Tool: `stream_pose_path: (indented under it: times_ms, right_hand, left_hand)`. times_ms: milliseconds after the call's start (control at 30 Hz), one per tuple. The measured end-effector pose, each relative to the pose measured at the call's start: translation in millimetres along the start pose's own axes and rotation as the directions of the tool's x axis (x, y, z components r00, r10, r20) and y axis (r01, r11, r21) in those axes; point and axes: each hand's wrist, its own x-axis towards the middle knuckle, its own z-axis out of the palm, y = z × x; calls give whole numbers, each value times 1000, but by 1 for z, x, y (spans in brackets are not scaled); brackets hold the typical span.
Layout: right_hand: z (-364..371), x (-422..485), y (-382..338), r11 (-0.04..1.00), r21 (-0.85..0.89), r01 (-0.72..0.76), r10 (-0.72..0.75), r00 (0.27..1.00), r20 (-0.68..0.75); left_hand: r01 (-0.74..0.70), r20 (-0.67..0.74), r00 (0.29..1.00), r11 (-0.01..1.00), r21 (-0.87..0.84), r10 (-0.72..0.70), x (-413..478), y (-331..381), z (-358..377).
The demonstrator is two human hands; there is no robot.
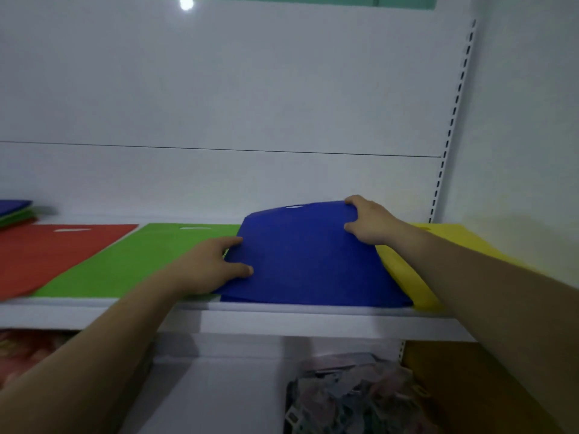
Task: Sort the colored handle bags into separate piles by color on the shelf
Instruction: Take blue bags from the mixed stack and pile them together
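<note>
Your left hand (210,266) and right hand (369,222) each pinch the blue bag (307,261) by an edge; the green bag (141,261) lies beside your left grip, the yellow bag (407,283) under your right wrist.

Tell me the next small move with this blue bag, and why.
Probably lower the blue bag flat onto the shelf and release it. The left hand and right hand both grip its edges, its far end is raised, and it lies between the green bag and the yellow bag.
</note>
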Motion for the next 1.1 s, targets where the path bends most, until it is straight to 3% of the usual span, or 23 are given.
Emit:
stream_pose_path:
  times_ms: [167,300,467,733,900,1100]
  right_hand:
    - [9,11,14,974,-223,-28,65,985,158]
    - [9,11,19,925,-381,-6,97,971,221]
    - [15,7,19,949,-313,32,81,937,340]
    - [15,6,19,927,-373,35,121,915,386]
    - [11,9,20,923,-381,59,98,920,381]
    - [6,16,3,935,-319,154,-39,940,340]
  left_hand:
    - [30,55,998,989,144,-38,4,-2,10]
    - [-49,16,999,978,200,47,-2,2,12]
    - [-163,186,975,960,229,121,-16,10,15]
    - [-192,193,971,937,291,139,-20,13,18]
    - [-146,226,970,952,268,85,-23,18,13]
    - [-16,109,994,977,211,-7,-17,30,3]
